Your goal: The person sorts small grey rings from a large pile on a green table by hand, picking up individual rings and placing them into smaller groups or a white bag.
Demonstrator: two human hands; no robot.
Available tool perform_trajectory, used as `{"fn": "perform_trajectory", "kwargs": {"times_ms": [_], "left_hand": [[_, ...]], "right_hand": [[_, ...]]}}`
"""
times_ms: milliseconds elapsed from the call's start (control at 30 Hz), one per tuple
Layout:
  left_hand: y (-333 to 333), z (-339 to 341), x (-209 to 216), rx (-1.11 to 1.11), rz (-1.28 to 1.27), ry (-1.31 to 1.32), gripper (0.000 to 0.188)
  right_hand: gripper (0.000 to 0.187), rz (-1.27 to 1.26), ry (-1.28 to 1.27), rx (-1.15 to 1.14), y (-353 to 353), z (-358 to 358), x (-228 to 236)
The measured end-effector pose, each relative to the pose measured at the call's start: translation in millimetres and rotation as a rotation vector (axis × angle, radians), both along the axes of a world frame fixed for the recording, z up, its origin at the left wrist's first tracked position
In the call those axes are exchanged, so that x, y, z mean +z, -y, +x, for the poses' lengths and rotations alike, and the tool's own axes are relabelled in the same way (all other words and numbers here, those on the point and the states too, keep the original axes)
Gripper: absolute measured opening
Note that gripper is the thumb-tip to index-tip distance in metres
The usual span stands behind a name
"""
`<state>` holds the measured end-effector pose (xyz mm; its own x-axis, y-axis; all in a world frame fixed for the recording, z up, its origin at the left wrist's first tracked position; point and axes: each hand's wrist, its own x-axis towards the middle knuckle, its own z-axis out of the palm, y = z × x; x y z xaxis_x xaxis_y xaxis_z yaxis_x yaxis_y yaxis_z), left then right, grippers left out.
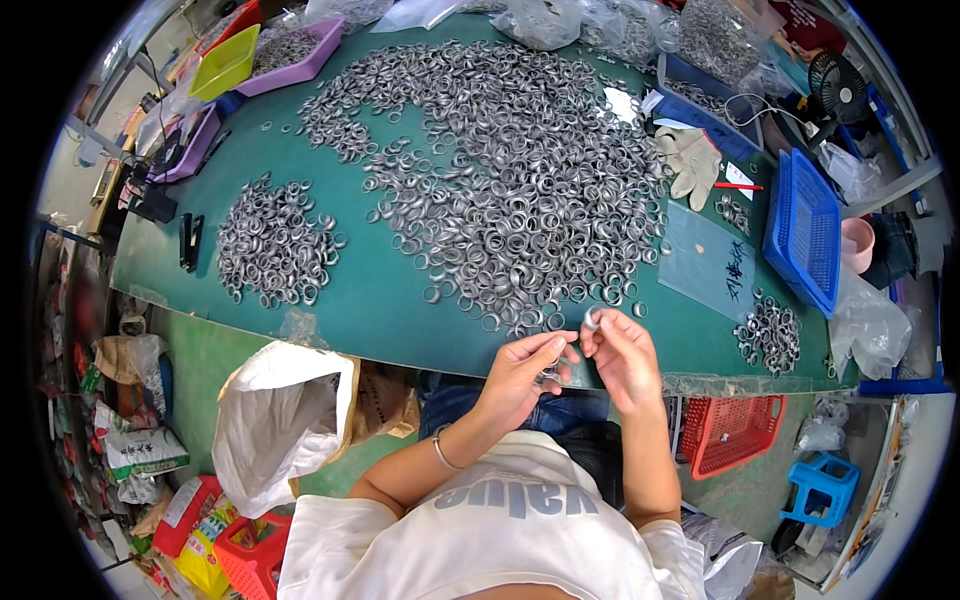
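Note:
Over the near edge of the table, my right hand [624,360] pinches one silver-grey metal ring [592,318] between thumb and fingertips. My left hand [520,378] is close beside it, fingers curled around a few metal rings [549,371]; their exact number is hidden. Just beyond my hands spreads a large heap of similar metal rings [520,190]. A smaller pile of rings [275,243] lies to the left, and another small pile [768,335] sits near the right edge.
A clear plastic sheet with handwriting [705,262], a work glove [690,165] and a red pen [738,186] lie on the right. Stacked blue baskets [803,232] stand beyond them. At the left are black clippers [190,242]. An open white sack [285,425] stands below the table's edge.

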<state>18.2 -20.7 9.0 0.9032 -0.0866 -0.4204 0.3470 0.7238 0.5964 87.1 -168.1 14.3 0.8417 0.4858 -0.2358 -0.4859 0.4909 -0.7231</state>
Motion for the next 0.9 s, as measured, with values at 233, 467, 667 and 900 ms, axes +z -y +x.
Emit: {"fn": "perform_trajectory", "kwargs": {"times_ms": [233, 467, 667, 900], "left_hand": [[-6, 2, -4, -0.136, 0.014, 0.004, 0.035], [-10, 4, -12, -0.105, -0.115, 0.048, 0.027], [-12, 1, -21, -0.117, -0.206, 0.068, 0.020], [-2, 1, -11, -0.070, 0.034, -0.006, 0.024]], "right_hand": [[0.010, -1.075, 1.272, -0.113, -13, -22, 32], [0.020, -1.217, 1.158, -0.311, 7, 22, 6], [0.022, -1.495, 1.257, -0.308, 3, 33, -15], [0.011, -0.761, 0.676, -0.365, 4, 14, -12]]}}
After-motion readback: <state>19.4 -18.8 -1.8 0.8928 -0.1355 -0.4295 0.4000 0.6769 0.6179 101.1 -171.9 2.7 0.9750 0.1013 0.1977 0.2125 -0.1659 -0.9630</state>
